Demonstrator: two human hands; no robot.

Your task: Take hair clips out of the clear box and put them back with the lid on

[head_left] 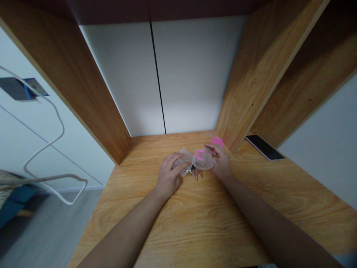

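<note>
My left hand (169,173) is closed around a translucent, box-like plastic piece (183,155) with a slanted edge. Fingers of my right hand (221,163) curl around the side of a clear round plastic container (205,164). A bright pink curved shape (199,154) shows on or inside that container; I cannot tell which. The two plastic pieces meet or nearly touch. Just below them are several copper-coloured looped clips, like paper clips (197,175), beside a small dark metal bit (192,171). Behind my right hand is a pink round lid-like piece (217,141).
A dark-screened phone (264,147) lies on the wooden desk (178,230) to the right, past an upright wooden panel (251,82). Another wooden panel (83,93) stands at the left. White cable (60,119) hangs beyond the desk's left edge.
</note>
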